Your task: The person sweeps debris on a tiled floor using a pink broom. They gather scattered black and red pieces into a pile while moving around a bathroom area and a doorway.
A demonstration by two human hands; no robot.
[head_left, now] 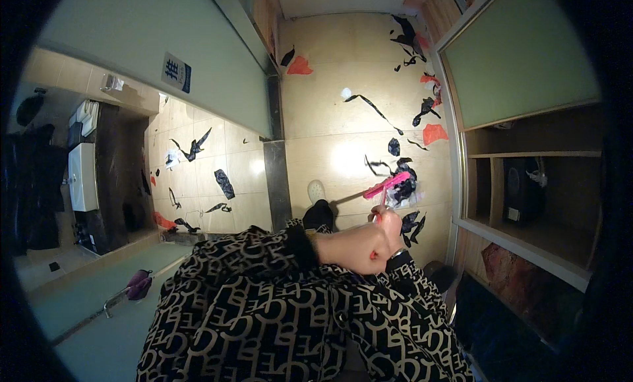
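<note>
A pink broom (388, 184) stands on the tiled floor in front of me, its head against a clump of black plastic scraps (405, 181) and some whitish bits. My right hand (390, 225) is closed around the broom's handle (383, 201), the lower of my two hands. Just above it, my left hand (364, 250) is closed in a fist at the upper part of the handle, most of which the hands hide. A reddish spot shows on that fist. Both arms wear black sleeves with a pale pattern.
Black strips (376, 112) and orange pieces (435, 133) litter the floor, several along the right edge. A frosted door (158, 52) stands at left, with a sink (82, 177) beyond it. At right is a wooden cabinet (484, 154). My shoe (316, 190) is near the broom.
</note>
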